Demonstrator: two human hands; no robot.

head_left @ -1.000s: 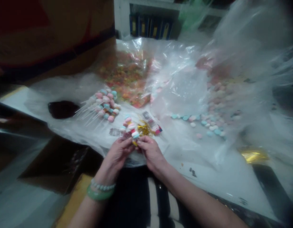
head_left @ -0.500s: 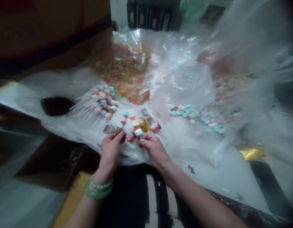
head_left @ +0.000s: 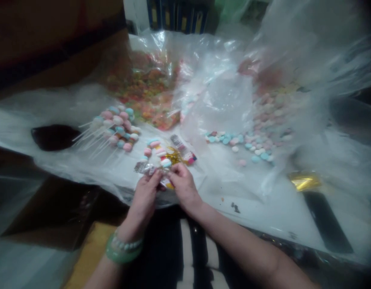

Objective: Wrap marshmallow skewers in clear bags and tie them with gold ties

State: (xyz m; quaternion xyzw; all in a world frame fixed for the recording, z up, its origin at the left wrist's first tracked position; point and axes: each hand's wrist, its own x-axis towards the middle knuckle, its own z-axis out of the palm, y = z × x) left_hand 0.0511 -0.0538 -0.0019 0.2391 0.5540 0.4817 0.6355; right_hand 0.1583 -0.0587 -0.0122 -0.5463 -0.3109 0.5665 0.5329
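My left hand (head_left: 146, 193) is closed, thumb and fingers pinching a clear printed wrapper (head_left: 140, 167). My right hand (head_left: 184, 186) is closed close beside it, its fingertips on the wrapper's other part; blur hides the exact grip. Just beyond my fingers are pink, white and blue candy pieces (head_left: 160, 151) in rows that look like skewers. Gold twist ties (head_left: 174, 155) lie to their right, beside another printed clear wrapper (head_left: 182, 147). Farther left rests a pile of candy skewers (head_left: 120, 124) with white sticks pointing left.
Behind lies a clear bag of orange and green candies (head_left: 155, 94). Loose pastel candies (head_left: 260, 150) spread over plastic sheeting (head_left: 230, 94) at right. A gold packet (head_left: 305, 181) and a dark strip (head_left: 326, 220) lie far right. A cardboard box (head_left: 61, 44) rises at back left.
My left hand has moved right with the wrapper, so both hands' fingertips now come close together. The whole view has shifted slightly; the skewer pile and loose candies stay put.
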